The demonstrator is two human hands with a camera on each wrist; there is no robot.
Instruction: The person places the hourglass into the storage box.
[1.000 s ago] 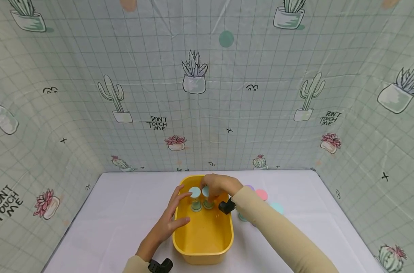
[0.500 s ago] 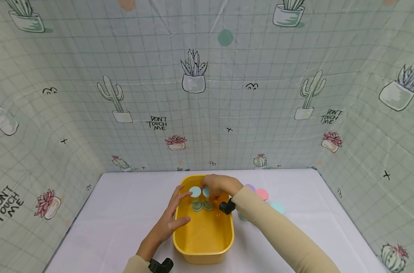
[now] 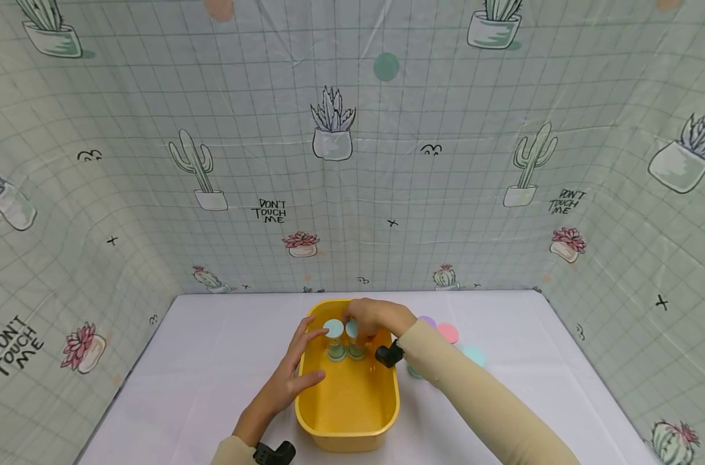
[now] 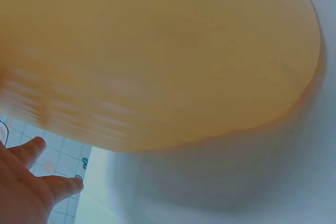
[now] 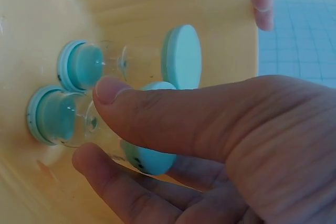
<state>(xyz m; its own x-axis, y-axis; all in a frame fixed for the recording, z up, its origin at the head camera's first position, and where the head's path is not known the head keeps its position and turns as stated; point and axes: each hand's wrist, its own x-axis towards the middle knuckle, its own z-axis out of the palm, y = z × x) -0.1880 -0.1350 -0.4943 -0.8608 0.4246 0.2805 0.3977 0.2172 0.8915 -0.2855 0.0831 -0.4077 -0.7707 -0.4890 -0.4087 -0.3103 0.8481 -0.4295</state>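
Observation:
Two sand timers with mint caps and teal sand stand upright side by side at the far end of a yellow tub (image 3: pixel 347 434). My right hand (image 3: pixel 381 316) reaches in from the right and grips the right sand timer (image 5: pixel 58 118); the right wrist view shows thumb and fingers on either side of its glass. Beside it, the left sand timer (image 3: pixel 333 328) stands free, sand in its lower bulb. My left hand (image 3: pixel 288 369) lies over the tub's left rim, fingers spread, one fingertip right at that timer's cap. In the left wrist view, the tub's outer wall (image 4: pixel 173 66) fills most of the picture.
Right of the tub, partly behind my right sleeve, are round tops in purple (image 3: pixel 427 320), pink (image 3: pixel 448 332) and mint (image 3: pixel 474 354). They rest on a white-covered table (image 3: pixel 190 387). A cactus-print cloth (image 3: pixel 364 187) encloses the back and sides.

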